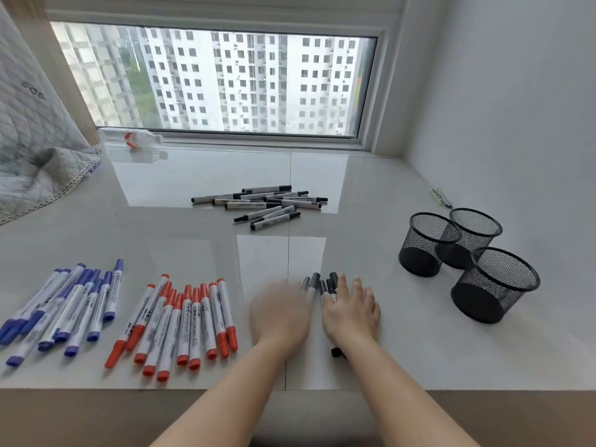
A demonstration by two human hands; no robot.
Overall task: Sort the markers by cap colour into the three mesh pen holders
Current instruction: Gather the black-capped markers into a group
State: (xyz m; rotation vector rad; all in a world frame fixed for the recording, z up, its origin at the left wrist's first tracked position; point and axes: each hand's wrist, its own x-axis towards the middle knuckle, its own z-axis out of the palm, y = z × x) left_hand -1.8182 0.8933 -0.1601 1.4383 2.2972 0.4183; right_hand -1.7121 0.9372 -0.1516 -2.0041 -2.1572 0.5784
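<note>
Head view: right hand (350, 312) is lying flat, fingers straight, on black markers (317, 287); left hand (280, 312) is blurring, grip unreadable. Advice: square ends before lifting toward 3 holders (429, 245).

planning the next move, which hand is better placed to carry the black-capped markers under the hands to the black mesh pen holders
Right, probably. The right hand already rests flat on the black-capped markers and lies nearer the black mesh pen holders; the left hand is blurred and farther away.
</note>
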